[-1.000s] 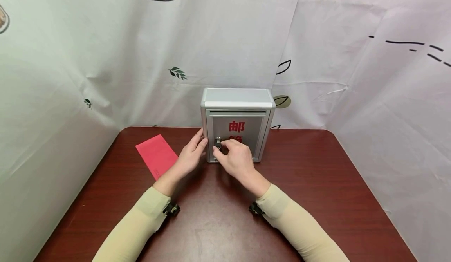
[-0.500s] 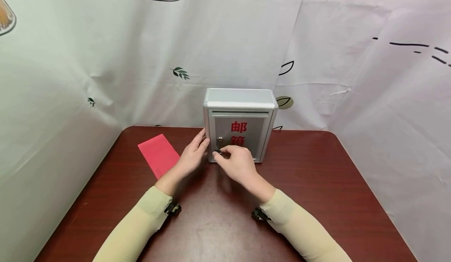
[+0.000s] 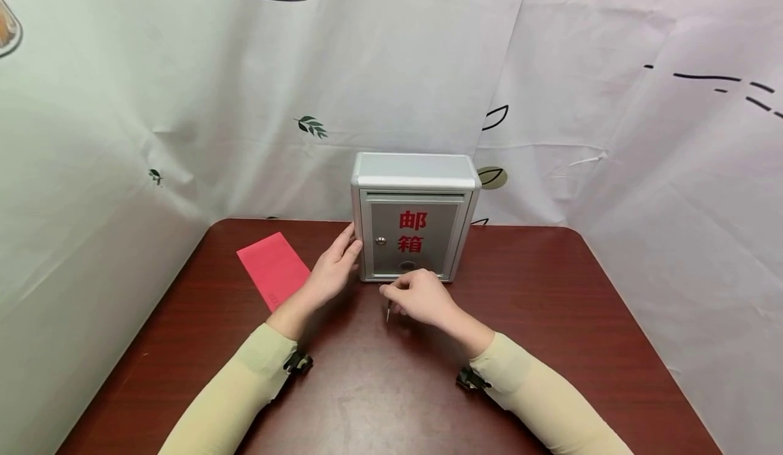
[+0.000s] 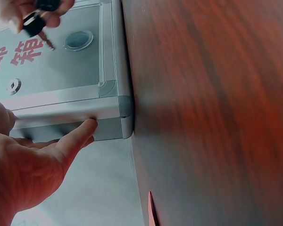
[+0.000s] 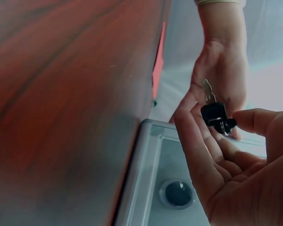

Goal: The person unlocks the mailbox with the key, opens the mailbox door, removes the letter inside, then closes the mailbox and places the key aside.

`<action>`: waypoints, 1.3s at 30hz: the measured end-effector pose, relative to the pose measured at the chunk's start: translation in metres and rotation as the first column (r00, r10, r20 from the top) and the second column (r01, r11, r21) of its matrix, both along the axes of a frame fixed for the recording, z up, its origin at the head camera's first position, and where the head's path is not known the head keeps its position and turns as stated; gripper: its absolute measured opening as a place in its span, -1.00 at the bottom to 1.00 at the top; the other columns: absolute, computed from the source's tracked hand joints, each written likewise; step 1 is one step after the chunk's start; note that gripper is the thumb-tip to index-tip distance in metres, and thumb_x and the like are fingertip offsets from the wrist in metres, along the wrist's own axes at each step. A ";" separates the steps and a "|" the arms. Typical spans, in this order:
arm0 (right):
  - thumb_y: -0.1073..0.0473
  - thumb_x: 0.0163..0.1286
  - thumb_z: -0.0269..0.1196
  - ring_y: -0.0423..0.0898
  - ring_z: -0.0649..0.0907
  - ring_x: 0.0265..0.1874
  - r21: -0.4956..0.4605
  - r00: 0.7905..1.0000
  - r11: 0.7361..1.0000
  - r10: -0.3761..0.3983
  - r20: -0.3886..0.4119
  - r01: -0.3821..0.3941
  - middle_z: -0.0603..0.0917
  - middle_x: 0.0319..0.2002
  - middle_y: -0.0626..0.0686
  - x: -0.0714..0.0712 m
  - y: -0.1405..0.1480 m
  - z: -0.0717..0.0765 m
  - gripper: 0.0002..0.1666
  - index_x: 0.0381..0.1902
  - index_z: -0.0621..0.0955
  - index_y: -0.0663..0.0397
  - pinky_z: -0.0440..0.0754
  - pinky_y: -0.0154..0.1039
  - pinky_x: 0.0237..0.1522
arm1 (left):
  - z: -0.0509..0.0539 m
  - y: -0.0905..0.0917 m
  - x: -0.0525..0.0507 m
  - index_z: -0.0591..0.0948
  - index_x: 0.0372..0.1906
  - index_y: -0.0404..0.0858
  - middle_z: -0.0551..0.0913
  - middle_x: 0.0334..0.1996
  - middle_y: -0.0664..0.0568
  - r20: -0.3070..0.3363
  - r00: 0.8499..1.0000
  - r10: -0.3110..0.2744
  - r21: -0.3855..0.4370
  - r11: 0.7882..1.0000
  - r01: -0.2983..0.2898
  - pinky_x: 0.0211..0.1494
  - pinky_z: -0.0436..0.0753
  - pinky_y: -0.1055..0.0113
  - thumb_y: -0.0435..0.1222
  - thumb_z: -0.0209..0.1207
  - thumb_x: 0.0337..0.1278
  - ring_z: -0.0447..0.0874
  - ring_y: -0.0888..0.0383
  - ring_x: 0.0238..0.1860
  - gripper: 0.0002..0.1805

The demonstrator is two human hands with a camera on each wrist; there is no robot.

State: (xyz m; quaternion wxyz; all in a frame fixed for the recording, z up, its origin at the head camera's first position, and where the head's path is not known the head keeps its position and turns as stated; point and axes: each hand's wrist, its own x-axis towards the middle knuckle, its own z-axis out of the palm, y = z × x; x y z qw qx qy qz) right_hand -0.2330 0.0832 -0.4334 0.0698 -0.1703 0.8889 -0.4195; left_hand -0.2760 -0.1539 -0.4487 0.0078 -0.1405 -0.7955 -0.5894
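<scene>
A silver mailbox (image 3: 422,200) with red characters stands upright at the back of the table, its door shut. On the door are a small round lock (image 3: 380,241) and, lower down, a round window (image 4: 79,40). My left hand (image 3: 332,270) rests along the box's left side with its fingers extended. In front of the box's lower edge, my right hand (image 3: 422,297) pinches black-headed keys (image 5: 213,113) between thumb and fingers. One metal blade shows clearly, apart from the lock; in the left wrist view, a second black head (image 4: 48,4) is visible.
A red envelope (image 3: 275,270) lies flat on the dark red wooden table (image 3: 526,319), left of the mailbox and partly behind my left forearm. White printed cloth (image 3: 397,67) hangs close behind the box and along both sides.
The keys have come out of the lock, pinched in my right hand, which has moved down and toward me. My left hand has stayed against the mailbox's side.
</scene>
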 end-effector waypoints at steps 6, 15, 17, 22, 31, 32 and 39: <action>-0.07 0.59 0.38 -0.04 0.81 -0.56 0.023 0.996 0.999 0.035 0.084 -0.037 0.80 -0.56 -0.03 -0.001 0.010 -0.009 -0.61 -0.39 0.87 0.01 0.72 -0.27 -0.46 | 0.000 0.002 0.000 0.13 0.84 -0.10 0.30 0.72 -0.20 0.008 1.000 -0.005 -0.007 1.000 0.005 0.39 0.67 -0.20 -0.04 0.01 0.86 0.64 -0.27 0.43 -0.29; -0.06 0.57 0.37 -0.21 0.73 -0.63 0.114 0.994 0.992 0.050 0.092 -0.060 0.77 -0.61 -0.11 -0.001 0.021 -0.016 -0.58 -0.49 0.85 -0.06 0.65 -0.29 -0.49 | -0.002 0.001 0.000 0.12 0.85 -0.06 0.27 0.74 -0.14 0.024 1.000 0.003 -0.021 1.000 -0.003 0.40 0.68 -0.15 -0.02 0.01 0.85 0.63 -0.23 0.46 -0.28; -0.06 0.57 0.37 -0.21 0.73 -0.63 0.114 0.993 0.991 0.055 0.101 -0.067 0.78 -0.61 -0.11 -0.002 0.023 -0.017 -0.57 -0.50 0.85 -0.04 0.66 -0.29 -0.48 | -0.002 0.001 -0.001 0.11 0.85 -0.07 0.26 0.74 -0.14 0.019 1.000 0.000 -0.025 1.000 0.000 0.41 0.68 -0.15 -0.02 0.00 0.85 0.62 -0.22 0.47 -0.28; -0.03 0.57 0.37 -0.13 0.78 -0.62 0.071 0.985 0.994 0.066 0.157 -0.078 0.79 -0.59 -0.04 -0.003 0.029 -0.019 -0.58 -0.47 0.86 0.04 0.76 -0.23 -0.48 | -0.002 0.001 -0.001 0.14 0.84 -0.06 0.30 0.72 -0.17 0.014 1.000 0.000 -0.012 1.000 0.000 0.39 0.69 -0.16 -0.03 0.01 0.85 0.66 -0.24 0.43 -0.29; -0.01 0.60 0.35 -0.12 0.79 -0.63 0.121 0.976 0.986 0.088 0.200 -0.114 0.77 -0.62 -0.05 -0.004 0.040 -0.022 -0.51 -0.53 0.83 0.11 0.79 -0.23 -0.47 | -0.003 0.000 -0.001 0.15 0.84 -0.09 0.31 0.71 -0.21 0.013 1.000 0.000 0.001 1.000 0.000 0.39 0.68 -0.19 -0.06 0.03 0.85 0.66 -0.25 0.42 -0.29; -0.01 0.60 0.35 -0.12 0.79 -0.64 0.131 0.977 0.984 0.091 0.194 -0.118 0.77 -0.63 -0.04 -0.004 0.040 -0.021 -0.50 -0.55 0.82 0.12 0.78 -0.23 -0.47 | -0.003 0.000 -0.001 0.15 0.84 -0.09 0.31 0.71 -0.20 0.014 1.000 0.000 0.002 1.000 0.000 0.39 0.69 -0.18 -0.05 0.02 0.85 0.66 -0.24 0.42 -0.29; -0.07 0.60 0.36 -0.23 0.68 -0.70 0.233 0.987 0.963 0.106 0.124 -0.133 0.67 -0.74 -0.12 -0.002 0.046 -0.019 -0.42 -0.66 0.74 0.03 0.59 -0.32 -0.53 | -0.001 -0.002 0.000 0.14 0.84 -0.04 0.33 0.70 -0.16 0.018 1.000 -0.006 -0.007 1.000 0.006 0.38 0.70 -0.15 -0.05 0.03 0.85 0.67 -0.22 0.41 -0.29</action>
